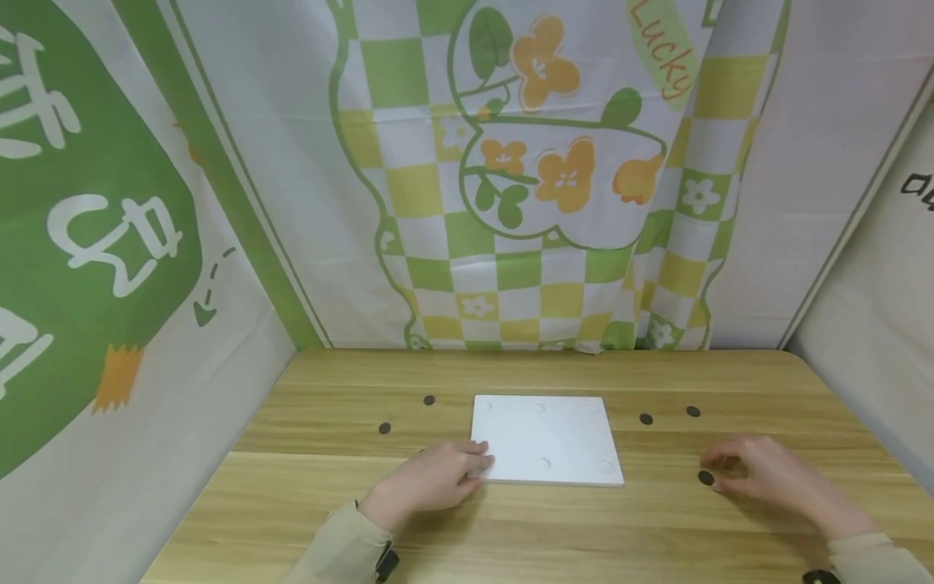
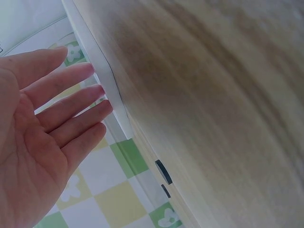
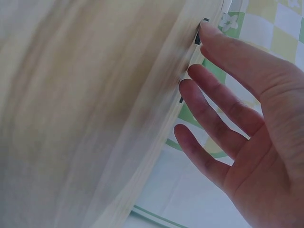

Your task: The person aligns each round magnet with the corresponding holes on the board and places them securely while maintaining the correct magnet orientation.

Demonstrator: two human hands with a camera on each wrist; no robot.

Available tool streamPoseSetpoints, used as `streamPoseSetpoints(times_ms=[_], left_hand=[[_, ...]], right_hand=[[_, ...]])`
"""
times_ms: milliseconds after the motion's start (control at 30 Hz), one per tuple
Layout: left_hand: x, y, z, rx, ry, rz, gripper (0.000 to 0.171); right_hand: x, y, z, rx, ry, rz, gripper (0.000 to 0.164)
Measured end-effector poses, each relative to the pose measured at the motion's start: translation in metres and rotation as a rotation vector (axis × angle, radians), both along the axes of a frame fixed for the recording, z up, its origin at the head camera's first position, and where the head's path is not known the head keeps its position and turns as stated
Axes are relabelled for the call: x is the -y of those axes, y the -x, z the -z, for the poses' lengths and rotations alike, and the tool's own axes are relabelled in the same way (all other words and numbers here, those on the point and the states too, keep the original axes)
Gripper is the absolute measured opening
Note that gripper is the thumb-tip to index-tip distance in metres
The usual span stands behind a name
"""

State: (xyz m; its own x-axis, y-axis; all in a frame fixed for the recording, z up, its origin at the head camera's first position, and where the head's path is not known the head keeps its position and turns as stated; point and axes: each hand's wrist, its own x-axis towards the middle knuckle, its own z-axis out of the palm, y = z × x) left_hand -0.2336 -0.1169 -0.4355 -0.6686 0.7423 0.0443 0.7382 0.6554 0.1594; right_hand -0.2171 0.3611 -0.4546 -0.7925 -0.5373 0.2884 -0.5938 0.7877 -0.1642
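A white rectangular board (image 1: pixel 547 438) with several round marks lies flat on the wooden table. The left hand (image 1: pixel 441 478) rests at its near left corner, fingertips on the board's top. In the left wrist view, the left hand's fingers (image 2: pixel 71 104) look nearly straight against the board's edge (image 2: pixel 107 80). Well to the right of the board, the right hand (image 1: pixel 766 478) pinches a small black disc (image 1: pixel 706 478) by its rim, between thumb and index finger, at the tabletop. The right hand's other fingers (image 3: pixel 213 123) are spread and slightly bent in the right wrist view.
Two black discs lie left of the board, one nearer (image 1: pixel 384 428) and one farther (image 1: pixel 429 400). Two more lie to its right, one closer (image 1: pixel 646 419) and one beyond (image 1: pixel 693 411). A patterned cloth (image 1: pixel 525 284) hangs along the table's (image 1: pixel 350 373) back edge.
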Motion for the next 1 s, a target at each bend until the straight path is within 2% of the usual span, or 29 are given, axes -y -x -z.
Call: streamPoseSetpoints(times_ms=[200, 333, 767, 1000], left_hand=[[-0.001, 0.0, 0.001, -0.002, 0.003, -0.018, 0.033], [-0.001, 0.0, 0.001, -0.001, 0.012, -0.026, 0.033], [-0.001, 0.0, 0.001, -0.019, 0.011, -0.007, 0.033], [-0.001, -0.001, -0.001, -0.012, 0.003, -0.003, 0.033]], right_hand=[[-0.001, 0.0, -0.001, -0.015, 0.013, 0.015, 0.027], [-0.002, 0.001, 0.0, 0.03, 0.054, -0.011, 0.025], [-0.009, 0.006, 0.006, 0.136, 0.154, -0.018, 0.022], [-0.013, 0.008, 0.006, 0.23, 0.215, -0.044, 0.021]])
